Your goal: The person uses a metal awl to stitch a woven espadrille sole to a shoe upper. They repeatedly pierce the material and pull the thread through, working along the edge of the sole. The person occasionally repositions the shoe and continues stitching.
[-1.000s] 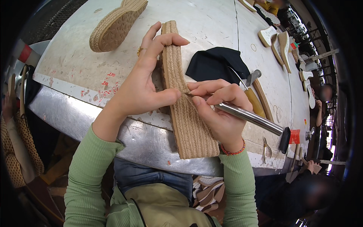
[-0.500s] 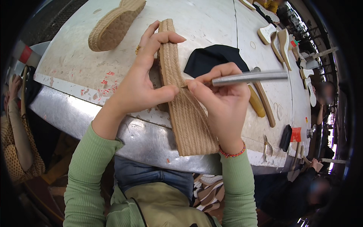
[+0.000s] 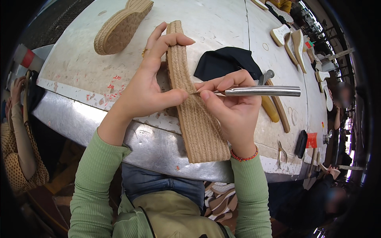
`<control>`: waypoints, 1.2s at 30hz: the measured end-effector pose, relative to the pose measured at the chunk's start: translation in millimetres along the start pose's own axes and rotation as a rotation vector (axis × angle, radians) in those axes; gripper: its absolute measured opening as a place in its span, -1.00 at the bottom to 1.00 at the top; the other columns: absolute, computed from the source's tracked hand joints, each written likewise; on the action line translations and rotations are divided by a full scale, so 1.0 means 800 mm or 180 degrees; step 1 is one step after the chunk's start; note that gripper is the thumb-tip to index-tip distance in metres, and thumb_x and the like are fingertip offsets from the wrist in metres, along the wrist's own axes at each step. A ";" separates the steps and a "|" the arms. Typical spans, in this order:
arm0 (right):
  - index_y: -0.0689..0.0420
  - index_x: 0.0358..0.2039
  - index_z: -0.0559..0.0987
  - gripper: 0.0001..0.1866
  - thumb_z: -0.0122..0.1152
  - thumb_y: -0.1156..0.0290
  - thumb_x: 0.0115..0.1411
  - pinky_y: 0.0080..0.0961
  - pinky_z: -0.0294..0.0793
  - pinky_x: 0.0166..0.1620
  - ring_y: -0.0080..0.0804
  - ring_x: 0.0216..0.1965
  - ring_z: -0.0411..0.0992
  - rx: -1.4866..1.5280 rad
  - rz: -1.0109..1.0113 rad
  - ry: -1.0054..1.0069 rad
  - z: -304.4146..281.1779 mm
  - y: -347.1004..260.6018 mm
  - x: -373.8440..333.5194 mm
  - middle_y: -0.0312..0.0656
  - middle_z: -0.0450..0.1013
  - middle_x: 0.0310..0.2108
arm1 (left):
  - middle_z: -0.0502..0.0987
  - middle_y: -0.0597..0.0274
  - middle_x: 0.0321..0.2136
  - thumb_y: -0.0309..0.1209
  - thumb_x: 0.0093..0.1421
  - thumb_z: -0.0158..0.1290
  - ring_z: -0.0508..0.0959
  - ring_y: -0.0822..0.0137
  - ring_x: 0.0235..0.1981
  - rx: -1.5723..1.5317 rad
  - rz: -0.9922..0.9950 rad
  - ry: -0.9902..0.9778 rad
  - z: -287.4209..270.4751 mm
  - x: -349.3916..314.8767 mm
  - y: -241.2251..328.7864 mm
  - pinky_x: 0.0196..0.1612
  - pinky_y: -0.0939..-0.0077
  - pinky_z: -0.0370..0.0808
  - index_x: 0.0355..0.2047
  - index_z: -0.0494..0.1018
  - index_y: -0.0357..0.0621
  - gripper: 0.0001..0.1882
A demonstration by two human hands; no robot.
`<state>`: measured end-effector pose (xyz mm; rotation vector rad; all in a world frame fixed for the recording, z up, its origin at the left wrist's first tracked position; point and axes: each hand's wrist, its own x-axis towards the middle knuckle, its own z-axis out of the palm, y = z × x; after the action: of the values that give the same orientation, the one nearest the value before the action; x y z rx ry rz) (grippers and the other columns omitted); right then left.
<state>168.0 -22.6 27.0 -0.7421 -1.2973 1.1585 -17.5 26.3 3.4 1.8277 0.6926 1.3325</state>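
Note:
A wedge shoe sole [image 3: 204,139] covered in braided jute stands on its edge at the table's front rim, its thick end toward me. My left hand [image 3: 145,89] is closed round its upper part, with the thumb pressing the braid and the fingers over the far side. In my right hand [image 3: 234,113] is an awl [image 3: 264,91] with a shiny metal handle, pinched between thumb and fingers. Its thin point meets the braid close to my left thumb; whether it goes into the jute, I cannot make out.
Behind the sole lies a black cloth [image 3: 220,63], with a hammer [image 3: 268,74] and a yellow handle [image 3: 270,109] beside it. Pliers [image 3: 281,154] rest at the right. A second jute sole [image 3: 119,31] lies far left. More soles line the far right; other people sit at both sides.
My right hand has turned slightly, and the awl's handle end has dropped, showing more of the hammer head behind. The thin shaft is now easier to see. The sole and left hand stay nearly in place.

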 end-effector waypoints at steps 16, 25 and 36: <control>0.26 -0.38 0.40 -0.80 0.24 0.75 0.08 -0.60 0.59 -0.16 -0.46 -0.19 0.54 -0.0314 -0.0252 -0.0004 0.001 0.003 -0.005 -0.05 0.53 -0.32 | 0.25 0.18 0.12 -0.33 -0.17 0.24 -0.23 -0.06 0.40 -0.0101 0.0030 -0.0083 -0.004 0.000 -0.002 0.23 0.02 0.24 0.11 0.29 -0.12 -0.24; 0.26 -0.30 0.41 -0.75 0.28 0.70 0.05 -0.75 0.52 -0.30 -0.67 -0.34 0.44 -0.0640 0.0155 0.0315 0.013 -0.012 0.005 -0.28 0.42 -0.41 | 0.24 0.20 0.12 -0.34 -0.16 0.24 -0.23 -0.02 0.41 -0.0123 -0.0134 -0.0114 -0.004 -0.002 -0.001 0.24 0.05 0.24 0.12 0.29 -0.09 -0.25; 0.28 -0.27 0.36 -0.75 0.23 0.73 0.08 -0.65 0.63 -0.19 -0.55 -0.27 0.50 -0.0100 0.0206 0.0145 0.004 -0.005 0.007 -0.19 0.41 -0.34 | 0.24 0.21 0.13 -0.31 -0.16 0.28 -0.26 0.02 0.41 -0.0084 -0.0155 -0.0156 -0.008 0.000 -0.003 0.23 0.09 0.31 0.11 0.30 -0.12 -0.24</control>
<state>165.3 -19.1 33.4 -0.8342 -1.2640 1.1686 -23.4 29.1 2.0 1.8053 0.6861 1.2555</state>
